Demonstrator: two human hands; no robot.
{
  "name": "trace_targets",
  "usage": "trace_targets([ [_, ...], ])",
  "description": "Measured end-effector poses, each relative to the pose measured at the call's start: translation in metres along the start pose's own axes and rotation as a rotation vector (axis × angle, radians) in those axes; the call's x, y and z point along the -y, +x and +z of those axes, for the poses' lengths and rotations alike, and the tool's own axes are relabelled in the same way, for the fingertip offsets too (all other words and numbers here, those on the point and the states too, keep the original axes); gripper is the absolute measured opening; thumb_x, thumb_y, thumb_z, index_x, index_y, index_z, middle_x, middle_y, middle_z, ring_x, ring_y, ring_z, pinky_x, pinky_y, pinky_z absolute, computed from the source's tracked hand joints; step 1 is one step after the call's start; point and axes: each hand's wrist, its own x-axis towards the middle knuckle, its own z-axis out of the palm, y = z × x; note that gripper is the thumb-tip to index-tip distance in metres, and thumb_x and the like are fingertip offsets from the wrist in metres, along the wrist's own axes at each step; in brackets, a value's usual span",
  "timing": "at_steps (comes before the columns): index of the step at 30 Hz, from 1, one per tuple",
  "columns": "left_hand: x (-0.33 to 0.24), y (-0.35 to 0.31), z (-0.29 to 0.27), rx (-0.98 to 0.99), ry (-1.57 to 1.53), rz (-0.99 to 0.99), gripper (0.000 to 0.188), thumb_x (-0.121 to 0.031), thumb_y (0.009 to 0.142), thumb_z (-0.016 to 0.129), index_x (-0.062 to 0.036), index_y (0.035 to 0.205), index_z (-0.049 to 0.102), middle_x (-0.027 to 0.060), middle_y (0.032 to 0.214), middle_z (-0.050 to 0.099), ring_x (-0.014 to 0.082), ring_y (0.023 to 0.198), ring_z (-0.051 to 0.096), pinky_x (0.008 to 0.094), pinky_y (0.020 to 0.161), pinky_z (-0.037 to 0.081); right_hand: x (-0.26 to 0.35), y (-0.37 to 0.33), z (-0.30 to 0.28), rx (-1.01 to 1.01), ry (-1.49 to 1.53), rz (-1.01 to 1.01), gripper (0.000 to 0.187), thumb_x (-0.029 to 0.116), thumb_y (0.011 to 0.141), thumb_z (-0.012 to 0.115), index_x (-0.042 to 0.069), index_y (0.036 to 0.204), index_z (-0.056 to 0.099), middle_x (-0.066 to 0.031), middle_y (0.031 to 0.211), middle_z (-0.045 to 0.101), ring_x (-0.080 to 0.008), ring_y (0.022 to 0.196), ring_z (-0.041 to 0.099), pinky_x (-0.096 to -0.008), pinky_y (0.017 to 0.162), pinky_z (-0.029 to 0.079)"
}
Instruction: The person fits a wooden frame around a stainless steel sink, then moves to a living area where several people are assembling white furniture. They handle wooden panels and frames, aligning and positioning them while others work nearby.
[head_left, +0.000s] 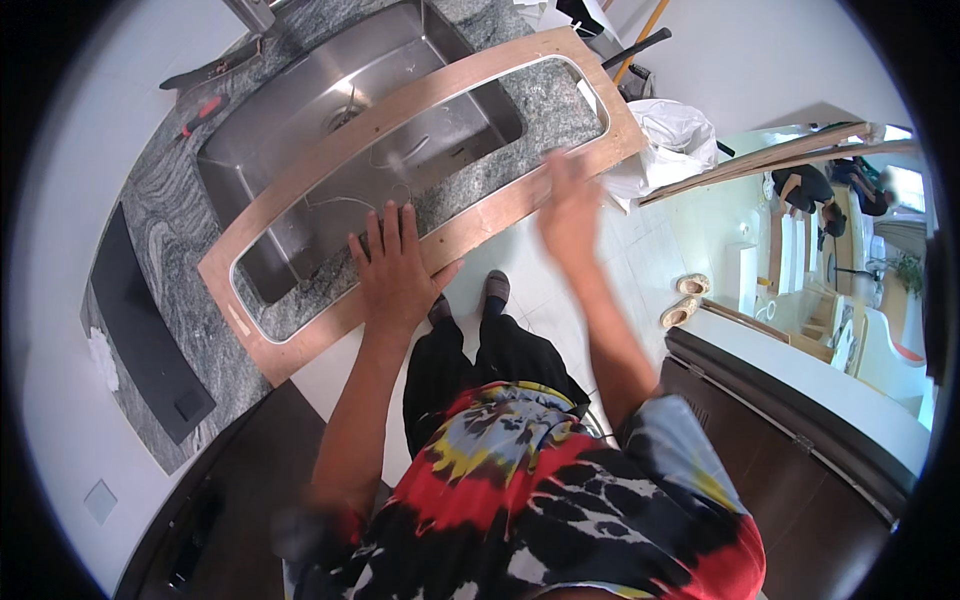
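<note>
On the granite counter (180,250) a wooden template (470,225) lies diagonally over the steel sink (300,110) — left hand (395,275) flat, fingers spread, on its near rail — right hand (570,205) blurred, open, farther along the rail.

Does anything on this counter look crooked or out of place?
Yes. The wooden frame does not line up with the steel sink: its opening shows part basin, part stone counter. The left hand lies flat on its near edge; the right hand is blurred at that edge.
</note>
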Motion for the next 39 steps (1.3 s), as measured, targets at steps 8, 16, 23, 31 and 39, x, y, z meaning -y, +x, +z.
trace_targets([
  [8,0.001,-0.012,-0.003,-0.011,0.022,0.162,0.081,-0.049,0.089,0.066,-0.0066,0.151,0.038,0.0164,0.158,0.034,0.0380,0.148,0.026,0.0641,0.117,0.020,-0.008,0.008,-0.009,0.048,-0.019,-0.144,0.053,0.011,0.086,0.059,0.015,0.138,0.054,-0.0127,0.145,0.054,-0.0433,0.141,0.040,-0.0714,0.111,0.024],
  [16,0.003,-0.020,0.009,0.117,0.256,0.288,0.064,-0.040,0.099,0.054,-0.0081,0.153,0.038,0.0122,0.162,0.029,0.0302,0.152,0.022,0.0586,0.121,0.015,-0.170,0.097,-0.116,-0.281,0.461,0.341,0.040,0.022,0.102,0.050,0.001,0.136,0.057,-0.0263,0.130,0.062,-0.0409,0.125,0.057,-0.0450,0.106,0.043],
  [23,-0.108,0.004,0.030,0.046,0.133,-0.109,0.083,-0.046,0.094,0.060,0.0032,0.154,0.029,0.0204,0.164,0.021,0.0360,0.154,0.013,0.0597,0.122,0.008,-0.158,0.056,-0.009,-0.093,0.667,0.149,0.042,0.022,0.103,0.053,-0.001,0.138,0.054,-0.0256,0.137,0.057,-0.0387,0.128,0.055,-0.0420,0.108,0.042],
  [31,-0.276,0.127,0.070,-0.123,-0.115,-0.046,0.069,-0.043,0.094,0.062,0.0002,0.146,0.044,0.0220,0.157,0.033,0.0390,0.149,0.025,0.0585,0.121,0.015,-0.163,0.069,-0.048,0.131,0.864,0.232,0.043,0.023,0.104,0.046,-0.003,0.138,0.053,-0.0262,0.137,0.055,-0.0394,0.131,0.051,-0.0416,0.111,0.038],
  [39,-0.216,0.155,0.044,-0.287,-0.322,-0.173,0.042,-0.028,0.092,0.067,-0.0052,0.127,0.062,0.0178,0.141,0.054,0.0403,0.138,0.042,0.0609,0.117,0.021,-0.214,0.096,-0.067,0.045,1.418,0.601,0.033,0.006,0.098,0.057,0.000,0.130,0.057,-0.0116,0.111,0.068,-0.0164,0.098,0.065,-0.0292,0.087,0.052],
])
